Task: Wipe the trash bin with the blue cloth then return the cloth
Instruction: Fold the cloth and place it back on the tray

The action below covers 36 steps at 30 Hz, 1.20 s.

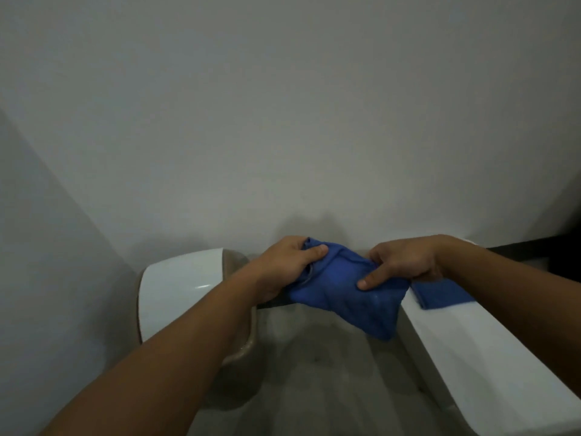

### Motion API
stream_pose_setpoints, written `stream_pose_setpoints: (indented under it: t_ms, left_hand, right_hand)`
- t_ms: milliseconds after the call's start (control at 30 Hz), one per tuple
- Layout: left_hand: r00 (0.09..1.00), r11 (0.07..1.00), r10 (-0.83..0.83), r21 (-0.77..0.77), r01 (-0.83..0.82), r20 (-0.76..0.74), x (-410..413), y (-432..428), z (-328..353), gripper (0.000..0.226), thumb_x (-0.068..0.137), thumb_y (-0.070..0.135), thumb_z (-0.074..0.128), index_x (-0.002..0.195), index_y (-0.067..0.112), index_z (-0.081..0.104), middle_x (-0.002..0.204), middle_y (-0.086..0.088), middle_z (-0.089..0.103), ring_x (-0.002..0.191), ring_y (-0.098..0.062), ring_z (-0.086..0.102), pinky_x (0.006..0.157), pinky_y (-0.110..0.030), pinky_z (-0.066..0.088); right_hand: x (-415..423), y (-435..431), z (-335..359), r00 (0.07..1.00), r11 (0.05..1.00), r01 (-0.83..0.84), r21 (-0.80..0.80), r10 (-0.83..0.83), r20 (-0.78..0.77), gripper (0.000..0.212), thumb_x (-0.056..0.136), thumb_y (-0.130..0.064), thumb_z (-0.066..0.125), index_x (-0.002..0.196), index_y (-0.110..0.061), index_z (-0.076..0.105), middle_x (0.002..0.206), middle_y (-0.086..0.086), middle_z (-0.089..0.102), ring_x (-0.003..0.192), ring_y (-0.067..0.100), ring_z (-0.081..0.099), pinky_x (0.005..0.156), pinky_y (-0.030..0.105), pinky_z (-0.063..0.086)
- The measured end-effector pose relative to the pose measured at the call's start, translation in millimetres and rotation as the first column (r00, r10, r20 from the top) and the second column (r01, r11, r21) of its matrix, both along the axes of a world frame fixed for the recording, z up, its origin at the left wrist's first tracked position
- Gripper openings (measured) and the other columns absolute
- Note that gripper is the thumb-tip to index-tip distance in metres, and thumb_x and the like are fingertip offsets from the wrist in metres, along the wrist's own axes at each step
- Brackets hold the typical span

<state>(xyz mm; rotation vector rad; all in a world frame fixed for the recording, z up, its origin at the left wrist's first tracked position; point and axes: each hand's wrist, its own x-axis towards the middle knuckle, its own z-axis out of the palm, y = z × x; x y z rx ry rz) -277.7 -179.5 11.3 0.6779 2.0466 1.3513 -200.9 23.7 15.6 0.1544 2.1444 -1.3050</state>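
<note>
A plain grey wall (283, 121) is faced. The blue cloth (342, 291) is gripped at centre, pinched by the left hand (289, 262) at 9 o'clock and the right hand (402, 262) at 3 o'clock; the trash bin (176, 287) is seen at 8 o'clock.

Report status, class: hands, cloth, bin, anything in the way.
Left hand and right hand both gripping blue cloth, held between them. Trash bin lower left, cloth not touching it. Nothing blocking.
</note>
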Motion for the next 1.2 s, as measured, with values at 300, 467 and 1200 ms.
stream_pose_setpoints:
  t_ms: [300,467,1200]
  left_hand:
    - [0.989,0.996,-0.074,-0.046,0.080,0.127,-3,51,-10,0.012,0.083,0.006,0.052,0.079,0.012,0.062,0.072,-0.007,0.060,0.063,-0.017,0.057,0.053,-0.028,0.046]
    - [0.930,0.894,-0.360,-0.257,0.368,0.078,25,95,-30,0.040,0.064,0.018,0.079,0.097,0.025,0.058,0.075,0.001,0.065,0.065,-0.011,0.066,0.054,-0.024,0.053]
    - [0.528,0.683,-0.607,-0.730,-0.035,-0.594,218,203,-183,0.044,0.069,0.013,0.035,0.085,0.014,0.076,0.083,-0.005,0.077,0.083,-0.028,0.071,0.063,-0.028,0.058]
  right_hand:
    - [36,70,8,0.967,0.975,0.140,0.173,-0.097,-0.236,0.019,0.072,-0.023,0.075,0.086,-0.011,0.070,0.085,0.009,0.074,0.078,0.016,0.069,0.073,0.028,0.056]
    - [70,100,-10,0.957,0.915,0.150,0.375,-0.040,-0.286,0.007,0.071,-0.029,0.070,0.070,-0.026,0.065,0.065,-0.008,0.067,0.061,0.005,0.062,0.059,0.024,0.050]
    - [209,184,-200,0.866,0.661,0.295,0.690,0.120,-0.485,0.043,0.079,0.000,0.058,0.122,-0.007,0.056,0.133,0.020,0.051,0.126,0.042,0.042,0.102,0.048,0.037]
